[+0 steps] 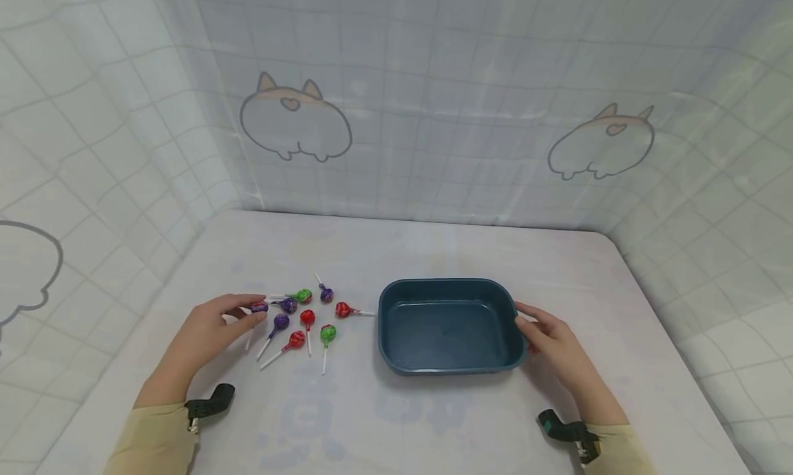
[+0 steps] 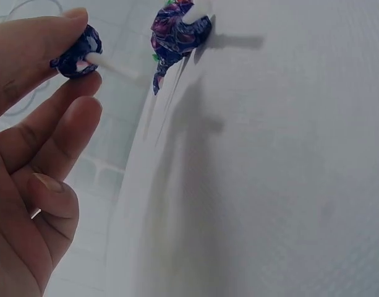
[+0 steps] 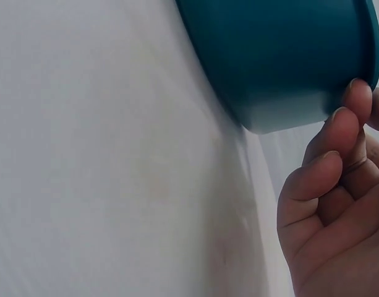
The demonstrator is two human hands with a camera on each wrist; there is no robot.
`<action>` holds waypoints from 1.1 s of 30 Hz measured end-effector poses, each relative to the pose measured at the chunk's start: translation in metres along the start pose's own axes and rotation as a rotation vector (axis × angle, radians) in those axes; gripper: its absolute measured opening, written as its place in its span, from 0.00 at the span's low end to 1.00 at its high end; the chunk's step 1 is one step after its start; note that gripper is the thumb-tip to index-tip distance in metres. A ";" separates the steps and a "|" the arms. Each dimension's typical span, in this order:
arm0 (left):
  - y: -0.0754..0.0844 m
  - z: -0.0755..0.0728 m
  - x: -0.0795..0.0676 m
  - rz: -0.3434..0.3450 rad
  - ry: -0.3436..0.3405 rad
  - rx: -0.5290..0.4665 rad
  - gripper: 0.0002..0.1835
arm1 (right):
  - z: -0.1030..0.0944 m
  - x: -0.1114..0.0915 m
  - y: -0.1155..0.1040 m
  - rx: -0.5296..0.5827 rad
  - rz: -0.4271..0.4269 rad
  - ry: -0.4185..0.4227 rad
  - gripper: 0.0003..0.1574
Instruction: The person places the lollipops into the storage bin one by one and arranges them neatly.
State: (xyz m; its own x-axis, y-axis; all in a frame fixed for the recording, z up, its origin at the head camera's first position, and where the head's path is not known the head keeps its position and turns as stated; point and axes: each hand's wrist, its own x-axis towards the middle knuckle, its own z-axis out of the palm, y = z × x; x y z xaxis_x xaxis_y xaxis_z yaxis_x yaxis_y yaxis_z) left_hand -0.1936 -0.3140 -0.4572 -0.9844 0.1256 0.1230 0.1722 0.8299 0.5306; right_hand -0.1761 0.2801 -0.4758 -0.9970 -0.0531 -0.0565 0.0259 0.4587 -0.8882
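Between thumb and forefinger my left hand pinches the wrapped head of a purple lollipop, its white stick pointing away from the fingers. In the head view that hand is at the left edge of a loose group of lollipops: purple ones, red ones and green ones. To their right stands a dark teal rectangular tray, with nothing in it. My right hand grips the tray's right rim, thumb on top and fingers against the outer wall.
A red lollipop lies with its stick end close to the tray's left side. The white table is enclosed by a pale grid-patterned curtain behind and at both sides. Each wrist carries a dark camera mount.
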 end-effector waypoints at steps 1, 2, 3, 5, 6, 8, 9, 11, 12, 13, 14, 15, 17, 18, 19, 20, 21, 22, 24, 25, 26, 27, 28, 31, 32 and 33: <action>0.000 0.000 0.000 -0.002 0.000 -0.004 0.27 | 0.001 0.000 0.000 0.003 -0.001 -0.002 0.33; 0.001 -0.001 0.000 -0.007 0.000 -0.011 0.26 | 0.001 0.000 -0.001 0.006 0.000 -0.004 0.33; 0.001 -0.001 0.000 -0.007 -0.001 -0.015 0.26 | 0.002 0.000 -0.001 0.010 0.002 -0.007 0.33; 0.002 -0.001 0.000 -0.007 0.000 -0.022 0.26 | 0.003 0.000 -0.002 0.014 0.005 -0.011 0.34; 0.003 -0.001 0.001 -0.008 0.002 -0.027 0.26 | 0.004 0.000 -0.003 0.018 0.009 -0.015 0.34; 0.004 -0.001 0.001 -0.008 0.002 -0.036 0.26 | 0.005 0.000 -0.004 0.019 0.018 -0.017 0.35; 0.005 -0.001 0.002 -0.007 0.001 -0.039 0.26 | 0.006 0.001 -0.004 0.022 0.023 -0.015 0.35; 0.008 -0.001 0.004 -0.007 -0.001 -0.046 0.26 | 0.007 0.000 -0.005 0.023 0.028 -0.019 0.35; 0.010 -0.001 0.005 -0.008 0.001 -0.048 0.26 | 0.007 0.000 -0.006 0.026 0.029 -0.022 0.35; 0.012 -0.001 0.006 -0.004 -0.002 -0.052 0.25 | 0.008 0.000 -0.006 0.028 0.028 -0.021 0.35; 0.015 -0.001 0.007 0.003 -0.007 -0.058 0.25 | 0.008 0.000 -0.006 0.032 0.029 -0.021 0.35; 0.019 -0.001 0.009 0.009 -0.009 -0.062 0.24 | 0.009 0.000 -0.007 0.036 0.029 -0.021 0.35; 0.026 0.000 0.013 0.026 -0.017 -0.085 0.23 | 0.009 -0.001 -0.007 0.043 0.030 -0.023 0.34; 0.030 0.000 0.016 0.037 -0.023 -0.097 0.22 | 0.010 -0.001 -0.007 0.045 0.031 -0.023 0.35; 0.035 0.001 0.019 0.052 -0.028 -0.107 0.22 | 0.010 -0.001 -0.007 0.046 0.034 -0.021 0.35; 0.040 0.002 0.022 0.065 -0.036 -0.118 0.21 | 0.010 -0.002 -0.007 0.051 0.035 -0.019 0.35; 0.045 0.003 0.025 0.077 -0.043 -0.124 0.21 | 0.010 -0.002 -0.007 0.052 0.037 -0.020 0.35; 0.051 0.004 0.029 0.091 -0.053 -0.131 0.20 | 0.010 -0.002 -0.007 0.056 0.038 -0.020 0.35; 0.062 0.007 0.035 0.120 -0.072 -0.136 0.21 | 0.010 -0.001 -0.007 0.058 0.039 -0.021 0.35; 0.067 0.009 0.038 0.135 -0.081 -0.140 0.21 | 0.010 -0.001 -0.007 0.059 0.038 -0.019 0.35; 0.073 0.011 0.040 0.139 -0.097 -0.143 0.21 | 0.009 0.000 -0.006 0.059 0.036 -0.020 0.35; 0.078 0.013 0.043 0.152 -0.108 -0.145 0.22 | 0.009 0.000 -0.005 0.056 0.035 -0.022 0.35; 0.084 0.015 0.045 0.163 -0.117 -0.147 0.22 | 0.009 0.001 -0.004 0.056 0.034 -0.022 0.35; 0.099 0.019 0.052 0.191 -0.154 -0.149 0.23 | 0.009 0.002 -0.002 0.054 0.027 -0.023 0.34; 0.104 0.020 0.055 0.203 -0.166 -0.149 0.22 | 0.009 0.002 -0.002 0.054 0.026 -0.024 0.34; 0.109 0.021 0.058 0.224 -0.173 -0.152 0.22 | 0.010 0.002 -0.001 0.057 0.027 -0.024 0.34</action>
State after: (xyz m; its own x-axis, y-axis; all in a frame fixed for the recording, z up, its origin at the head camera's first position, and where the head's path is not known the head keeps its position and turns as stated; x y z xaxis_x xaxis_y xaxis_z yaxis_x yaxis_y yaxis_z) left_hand -0.2323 -0.2052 -0.4098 -0.9105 0.3977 0.1131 0.3758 0.6820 0.6274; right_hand -0.1773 0.2709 -0.4791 -0.9939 -0.0627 -0.0906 0.0572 0.4087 -0.9109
